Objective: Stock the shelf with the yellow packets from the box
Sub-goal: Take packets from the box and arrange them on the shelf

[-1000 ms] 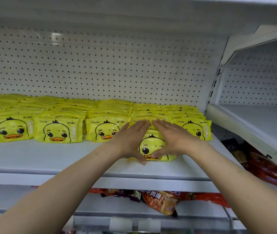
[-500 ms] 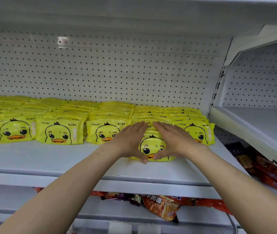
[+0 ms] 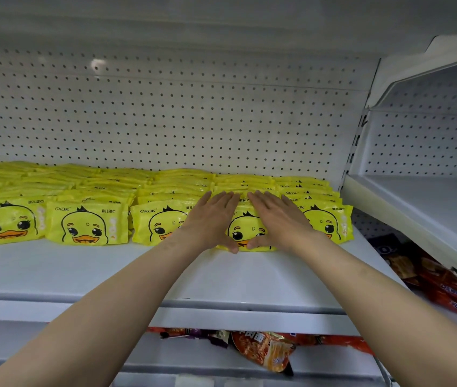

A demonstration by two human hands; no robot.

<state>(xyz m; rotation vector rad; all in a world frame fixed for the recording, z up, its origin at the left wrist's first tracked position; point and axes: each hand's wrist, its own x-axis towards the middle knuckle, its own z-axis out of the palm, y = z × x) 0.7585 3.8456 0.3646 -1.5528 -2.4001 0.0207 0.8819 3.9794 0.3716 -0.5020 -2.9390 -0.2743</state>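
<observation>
Hands on shelf, head view: left hand (image 3: 213,219) and right hand (image 3: 277,219) both flat, fingers straight, pressing one yellow packet (image 3: 245,233) between them, thumbs at its lower edge. Packet stands at front of fourth row on shelf (image 3: 110,272), leaning on packets behind, neighbours touching either side. Rows of yellow packets (image 3: 88,224) fill shelf to left. Box not visible.

Step judged: seating packet into row. Next: release hands, fetch more from box.

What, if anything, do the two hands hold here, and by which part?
Neither grips anything. The left hand and right hand lie flat with straight fingers on the front yellow packet, thumbs at its lower edge.
</observation>
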